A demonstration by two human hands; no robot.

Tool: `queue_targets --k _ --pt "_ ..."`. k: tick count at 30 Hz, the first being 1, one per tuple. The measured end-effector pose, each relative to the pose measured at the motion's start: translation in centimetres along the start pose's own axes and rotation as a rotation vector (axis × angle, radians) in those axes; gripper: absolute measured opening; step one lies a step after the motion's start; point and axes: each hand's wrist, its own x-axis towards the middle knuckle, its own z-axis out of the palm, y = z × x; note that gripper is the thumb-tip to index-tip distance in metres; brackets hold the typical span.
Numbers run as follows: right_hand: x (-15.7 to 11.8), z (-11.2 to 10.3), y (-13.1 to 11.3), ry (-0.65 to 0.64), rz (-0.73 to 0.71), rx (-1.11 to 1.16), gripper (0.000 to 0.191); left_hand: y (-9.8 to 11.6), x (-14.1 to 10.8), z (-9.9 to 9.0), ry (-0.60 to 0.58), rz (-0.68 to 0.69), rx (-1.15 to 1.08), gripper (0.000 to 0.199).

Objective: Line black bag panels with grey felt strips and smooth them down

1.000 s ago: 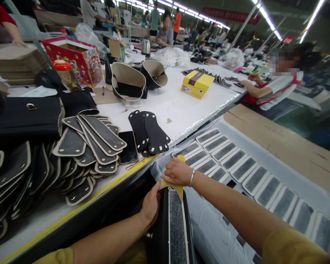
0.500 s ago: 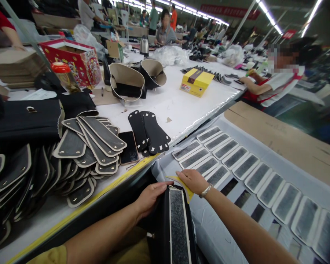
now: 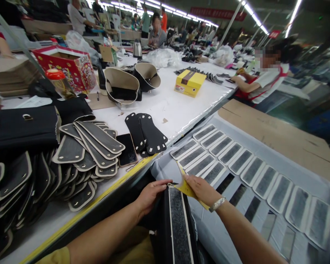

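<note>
In the lower middle a black bag-like piece (image 3: 164, 223) stands on end towards me. A long grey strip with pale edges (image 3: 180, 223) runs down its upper face. My left hand (image 3: 151, 194) is closed at its far end, fingers along the top corner beside a small pale edge. My right hand (image 3: 200, 187) pinches a thin, bendy yellow piece (image 3: 187, 189) just right of that corner. The yellow piece passes under the palm towards the wrist; its exact kind I cannot make out.
Pale-edged grey panels (image 3: 242, 163) lie in rows on the grey cloth at right. Black flaps with studs (image 3: 96, 146) are heaped at left beside a phone (image 3: 127, 149). Black shaped pieces (image 3: 151, 134) and a yellow box (image 3: 189, 83) sit on the white table. Another person works at right.
My right hand has moved slightly down and right, and the yellow piece has swung round beneath it. My left hand stays at the black piece's end. The view has shifted a little.
</note>
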Motion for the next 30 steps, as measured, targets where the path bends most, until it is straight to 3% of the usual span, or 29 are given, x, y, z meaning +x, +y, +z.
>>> queue_targets --k 3,6,8,10,13,15,17,19,21,24,30 --pt "-3.1 -0.4 -2.9 -0.033 0.178 0.567 0.028 -0.6 -2.2 -0.2 0.150 0.212 0.204 0.037" --pt "-5.9 2.4 -6.4 0.049 0.327 1.128 0.030 -1.3 -5.5 -0.3 0.240 0.428 0.450 0.036" --pt "-7.0 5.5 -8.3 0.108 0.386 1.294 0.034 -1.4 -7.2 0.0 0.169 0.429 0.491 0.037" --pt "-7.3 8.4 -9.3 0.124 0.449 1.340 0.038 -0.9 -7.8 0.5 0.102 0.328 0.455 0.039" --pt "-7.2 10.3 -9.3 0.047 0.501 1.230 0.034 1.0 -6.7 0.5 0.050 0.144 0.435 0.041" --pt "-7.1 9.5 -8.7 -0.125 0.547 0.961 0.028 2.7 -5.1 -0.4 -0.034 0.028 0.459 0.043" --pt "-7.1 7.5 -8.0 -0.168 0.469 0.562 0.033 4.2 -3.3 -2.0 -0.135 -0.122 0.473 0.046" --pt "-6.8 5.2 -7.4 0.017 0.261 0.186 0.037 5.2 -1.6 -3.5 -0.230 -0.281 0.515 0.048" --pt "-5.9 3.5 -6.8 0.241 0.089 -0.040 0.031 5.8 -0.2 -4.4 -0.337 -0.395 0.588 0.048" --pt "-3.5 3.0 -5.4 0.332 0.020 -0.133 0.022 6.2 1.6 -4.3 -0.436 -0.417 0.716 0.045" --pt "0.7 5.1 -3.1 0.165 -0.036 -0.113 0.028 7.9 2.7 -2.4 -0.320 -0.265 1.076 0.042"
